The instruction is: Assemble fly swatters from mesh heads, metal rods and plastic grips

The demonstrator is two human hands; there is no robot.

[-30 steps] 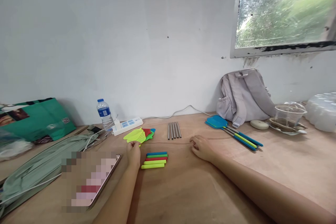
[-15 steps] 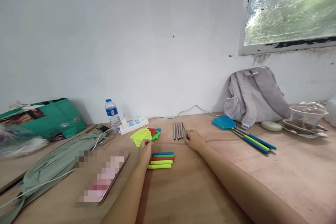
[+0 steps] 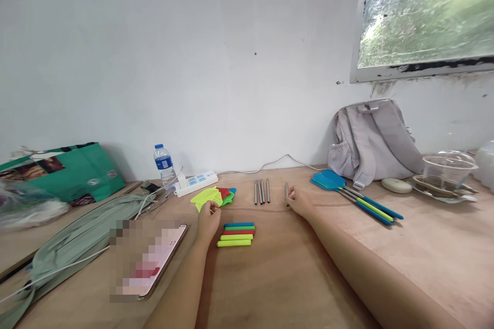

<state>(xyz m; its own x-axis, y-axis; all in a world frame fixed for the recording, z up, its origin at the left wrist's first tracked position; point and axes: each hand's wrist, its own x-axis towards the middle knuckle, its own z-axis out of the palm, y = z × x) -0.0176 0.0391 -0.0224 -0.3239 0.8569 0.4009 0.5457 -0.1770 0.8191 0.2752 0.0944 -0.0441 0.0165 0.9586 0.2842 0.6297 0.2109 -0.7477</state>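
My right hand (image 3: 300,202) is closed on a metal rod (image 3: 286,193), which stands out past the fingertips, close to the tabletop. Several more metal rods (image 3: 255,193) lie side by side to its left. My left hand (image 3: 209,218) is closed in a pinch at the near edge of a yellow fly swatter head (image 3: 204,196); the fingers partly hide that edge. Under and beside it are a red swatter head (image 3: 224,193) and green and blue ones. Between my forearms, several coloured handle tubes (image 3: 234,237) lie in a row.
Assembled fly swatters (image 3: 360,199) lie to the right, before a grey backpack (image 3: 376,139). A round beige case (image 3: 397,185) and plastic bowl (image 3: 450,169) are further right. To the left are a phone (image 3: 164,262), power strip (image 3: 196,183), water bottle (image 3: 164,164) and green bag (image 3: 92,172).
My right hand has moved right with the rod, away from the row of rods. My left hand has shifted slightly left at the swatter heads.
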